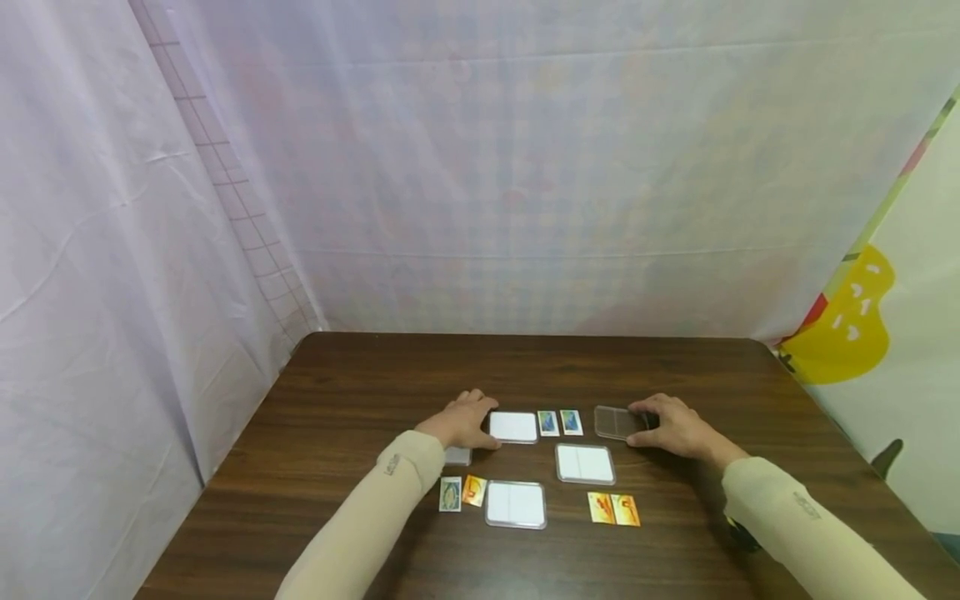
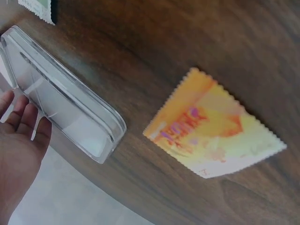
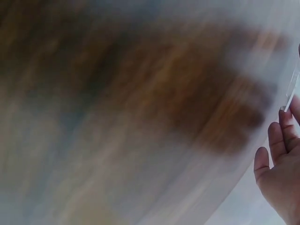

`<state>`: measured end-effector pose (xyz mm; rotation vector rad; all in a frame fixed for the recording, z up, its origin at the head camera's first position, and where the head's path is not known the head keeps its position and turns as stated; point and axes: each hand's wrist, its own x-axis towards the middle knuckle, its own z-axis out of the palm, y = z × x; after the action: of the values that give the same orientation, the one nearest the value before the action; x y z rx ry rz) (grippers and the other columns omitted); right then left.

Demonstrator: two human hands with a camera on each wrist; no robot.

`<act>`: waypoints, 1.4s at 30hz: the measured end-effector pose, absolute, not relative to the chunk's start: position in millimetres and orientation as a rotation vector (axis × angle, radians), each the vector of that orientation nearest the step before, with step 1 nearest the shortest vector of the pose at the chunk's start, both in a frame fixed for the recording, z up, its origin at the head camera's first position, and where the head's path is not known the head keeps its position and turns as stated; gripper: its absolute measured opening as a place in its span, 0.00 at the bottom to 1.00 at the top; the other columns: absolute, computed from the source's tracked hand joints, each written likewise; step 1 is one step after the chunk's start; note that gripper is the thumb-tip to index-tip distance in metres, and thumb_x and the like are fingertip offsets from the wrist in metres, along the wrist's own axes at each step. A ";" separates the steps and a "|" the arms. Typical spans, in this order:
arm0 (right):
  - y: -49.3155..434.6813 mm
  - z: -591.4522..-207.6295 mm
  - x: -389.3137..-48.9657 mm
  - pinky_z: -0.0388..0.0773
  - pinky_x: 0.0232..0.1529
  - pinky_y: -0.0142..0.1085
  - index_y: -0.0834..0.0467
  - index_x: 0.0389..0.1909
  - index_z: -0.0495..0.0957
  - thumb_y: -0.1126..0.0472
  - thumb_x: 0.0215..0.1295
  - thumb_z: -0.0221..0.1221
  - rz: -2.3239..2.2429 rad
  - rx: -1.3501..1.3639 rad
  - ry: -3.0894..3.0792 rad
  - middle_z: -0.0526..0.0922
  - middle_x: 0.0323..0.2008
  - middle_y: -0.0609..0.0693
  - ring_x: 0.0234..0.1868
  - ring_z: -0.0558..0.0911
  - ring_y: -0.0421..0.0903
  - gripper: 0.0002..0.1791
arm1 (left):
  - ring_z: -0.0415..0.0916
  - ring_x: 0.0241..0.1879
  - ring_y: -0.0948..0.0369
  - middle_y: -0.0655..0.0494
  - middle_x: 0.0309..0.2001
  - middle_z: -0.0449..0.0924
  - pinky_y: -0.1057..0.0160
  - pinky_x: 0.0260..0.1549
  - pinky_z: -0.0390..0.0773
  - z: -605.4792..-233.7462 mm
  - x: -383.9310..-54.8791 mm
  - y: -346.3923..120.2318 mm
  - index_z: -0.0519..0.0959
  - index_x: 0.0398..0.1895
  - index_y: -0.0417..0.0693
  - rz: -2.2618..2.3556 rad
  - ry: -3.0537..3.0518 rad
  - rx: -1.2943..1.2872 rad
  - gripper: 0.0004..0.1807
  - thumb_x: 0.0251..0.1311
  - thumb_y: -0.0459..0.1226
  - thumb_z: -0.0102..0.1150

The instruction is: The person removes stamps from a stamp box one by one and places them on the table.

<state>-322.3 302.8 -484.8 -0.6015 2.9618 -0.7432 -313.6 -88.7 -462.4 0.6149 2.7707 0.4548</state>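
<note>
In the head view my left hand (image 1: 461, 421) holds the left end of a clear plastic case with a white insert (image 1: 513, 427), thumb at its near corner and fingers at its far one. The left wrist view has fingers (image 2: 29, 117) at the edge of a clear case (image 2: 79, 110); an orange postage stamp (image 2: 213, 126) lies apart from it. Farther right, my right hand (image 1: 675, 427) pinches a see-through case part (image 1: 613, 422) by its right end. A thin clear edge (image 3: 293, 86) shows at those fingertips in the right wrist view, which is otherwise mostly blurred.
Two blue-green stamps (image 1: 558, 422) lie between the hands. Nearer stand two white-backed cases (image 1: 585, 464) (image 1: 516, 505), with a pair of orange stamps (image 1: 613, 509) at right. A green stamp (image 1: 450, 494) and an orange one (image 1: 474, 490) sit beside the left forearm, near another partly hidden case (image 1: 458, 456).
</note>
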 end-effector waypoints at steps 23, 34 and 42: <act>245.1 -457.1 -325.2 0.63 0.55 0.64 0.59 0.57 0.79 0.44 0.52 0.72 -0.816 -0.704 2.954 0.76 0.55 0.59 0.56 0.71 0.61 0.34 | 0.65 0.64 0.50 0.46 0.63 0.68 0.49 0.63 0.65 -442.9 -319.1 -92.7 0.64 0.72 0.43 0.666 2.784 0.705 0.42 0.59 0.52 0.68; 206.4 -457.9 -328.7 0.65 0.55 0.61 0.58 0.55 0.81 0.48 0.53 0.73 -0.810 -0.822 2.956 0.78 0.51 0.55 0.54 0.73 0.57 0.30 | 0.66 0.62 0.51 0.46 0.61 0.70 0.49 0.63 0.65 -439.6 -315.3 -84.9 0.64 0.72 0.43 0.735 2.756 0.767 0.42 0.60 0.52 0.67; 184.0 -456.9 -327.4 0.72 0.54 0.54 0.59 0.54 0.80 0.45 0.52 0.73 -0.837 -0.898 2.907 0.78 0.50 0.54 0.52 0.75 0.54 0.32 | 0.68 0.59 0.53 0.48 0.58 0.72 0.51 0.60 0.68 -440.1 -314.5 -80.2 0.67 0.70 0.42 0.727 2.795 0.820 0.41 0.58 0.51 0.69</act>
<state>-327.4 184.0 -456.9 -0.8981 2.9067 -0.8374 -314.5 -80.2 -440.1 0.8204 2.7949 0.7269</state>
